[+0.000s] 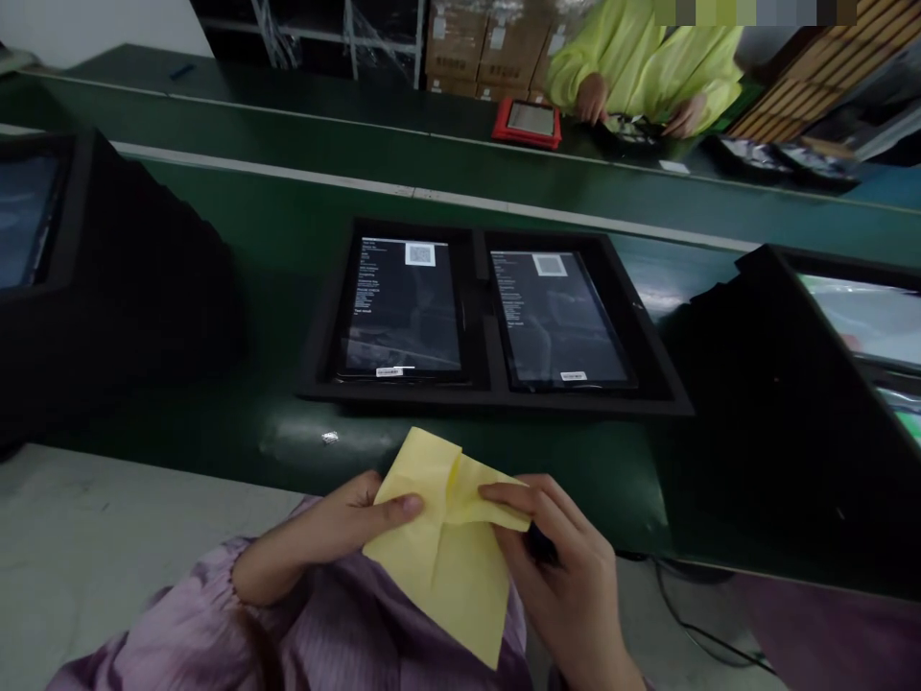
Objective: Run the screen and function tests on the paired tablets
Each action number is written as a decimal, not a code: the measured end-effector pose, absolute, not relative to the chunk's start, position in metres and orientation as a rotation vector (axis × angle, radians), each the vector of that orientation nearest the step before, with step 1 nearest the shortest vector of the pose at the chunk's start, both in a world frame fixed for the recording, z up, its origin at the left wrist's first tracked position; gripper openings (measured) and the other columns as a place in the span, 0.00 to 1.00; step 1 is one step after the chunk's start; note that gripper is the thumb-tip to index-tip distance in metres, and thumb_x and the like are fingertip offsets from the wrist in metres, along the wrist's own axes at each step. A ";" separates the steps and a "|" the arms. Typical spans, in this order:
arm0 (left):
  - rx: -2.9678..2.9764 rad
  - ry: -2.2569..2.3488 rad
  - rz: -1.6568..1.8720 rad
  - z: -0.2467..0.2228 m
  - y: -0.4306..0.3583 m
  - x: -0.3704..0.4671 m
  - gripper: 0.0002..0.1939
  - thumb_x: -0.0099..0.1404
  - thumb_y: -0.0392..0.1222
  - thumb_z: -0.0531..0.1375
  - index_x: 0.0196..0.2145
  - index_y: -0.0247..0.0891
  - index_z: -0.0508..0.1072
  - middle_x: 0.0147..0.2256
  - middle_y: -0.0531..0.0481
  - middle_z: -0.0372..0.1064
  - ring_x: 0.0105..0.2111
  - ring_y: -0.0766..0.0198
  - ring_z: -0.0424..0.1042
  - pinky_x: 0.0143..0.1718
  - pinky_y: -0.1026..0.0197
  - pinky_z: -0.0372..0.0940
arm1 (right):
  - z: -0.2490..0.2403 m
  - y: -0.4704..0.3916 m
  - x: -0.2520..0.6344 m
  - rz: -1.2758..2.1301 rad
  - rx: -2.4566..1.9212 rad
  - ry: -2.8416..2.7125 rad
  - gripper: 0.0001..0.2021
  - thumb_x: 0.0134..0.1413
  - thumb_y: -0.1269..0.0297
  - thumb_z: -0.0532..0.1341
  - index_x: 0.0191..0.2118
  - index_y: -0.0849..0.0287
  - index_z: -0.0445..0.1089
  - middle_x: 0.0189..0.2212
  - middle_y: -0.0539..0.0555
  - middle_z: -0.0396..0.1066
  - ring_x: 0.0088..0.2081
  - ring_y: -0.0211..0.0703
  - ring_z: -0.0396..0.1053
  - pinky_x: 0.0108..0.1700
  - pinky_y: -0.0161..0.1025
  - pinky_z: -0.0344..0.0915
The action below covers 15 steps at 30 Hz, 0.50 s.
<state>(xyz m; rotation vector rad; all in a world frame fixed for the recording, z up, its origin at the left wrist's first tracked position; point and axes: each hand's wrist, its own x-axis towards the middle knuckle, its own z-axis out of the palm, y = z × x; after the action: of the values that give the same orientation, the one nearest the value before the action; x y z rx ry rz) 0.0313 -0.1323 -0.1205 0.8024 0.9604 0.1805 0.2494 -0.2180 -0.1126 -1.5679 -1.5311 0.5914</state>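
Note:
A creased sheet of yellow paper (pixel 460 585), partly folded over, is held in front of my body at the near edge of the bench. My left hand (pixel 338 523) pinches its left side, thumb on top and the other fingers hidden behind. At the upper right, my right hand (pixel 568 566) grips a folded flap between thumb and fingers. Just beyond the paper, a black foam tray (pixel 489 395) lies on the green bench. One tablet (pixel 407 307) rests in its left compartment and another tablet (pixel 561 317) in its right, both screens lit with text and a square code.
Stacked black trays stand at the left (pixel 165 288) and right (pixel 763 384). A small whitish scrap (pixel 329 438) lies on the green bench (pixel 288 451). Across the line, a person in a yellow smock (pixel 648 58) handles items beside a red-framed tablet (pixel 529 120). Cables hang at lower right.

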 end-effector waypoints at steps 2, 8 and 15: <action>0.890 0.923 0.266 -0.121 -0.129 0.029 0.32 0.53 0.69 0.71 0.38 0.34 0.83 0.32 0.46 0.78 0.30 0.62 0.74 0.31 0.65 0.67 | -0.112 -0.219 0.250 0.533 -1.506 -1.550 0.11 0.63 0.73 0.58 0.45 0.53 0.74 0.38 0.53 0.73 0.34 0.38 0.74 0.29 0.30 0.69; 1.598 0.730 0.945 -0.123 -0.118 0.028 0.07 0.69 0.44 0.67 0.41 0.42 0.84 0.41 0.45 0.79 0.41 0.60 0.78 0.42 0.61 0.73 | -0.105 -0.224 0.246 0.614 -1.343 -1.583 0.28 0.67 0.63 0.55 0.71 0.54 0.55 0.54 0.62 0.71 0.32 0.38 0.71 0.31 0.38 0.73; 2.136 0.634 1.204 -0.118 -0.122 0.029 0.07 0.70 0.40 0.66 0.33 0.45 0.82 0.44 0.48 0.74 0.55 0.60 0.70 0.64 0.54 0.61 | -0.105 -0.218 0.237 0.126 -1.325 -1.842 0.07 0.66 0.62 0.64 0.47 0.56 0.72 0.42 0.56 0.74 0.36 0.38 0.76 0.33 0.35 0.75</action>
<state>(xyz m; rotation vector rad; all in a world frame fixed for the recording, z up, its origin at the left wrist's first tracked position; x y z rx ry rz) 0.0286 -0.1221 -0.1183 2.1364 0.6340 1.2041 0.2365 -0.2182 -0.1052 -1.3249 -1.8423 0.1256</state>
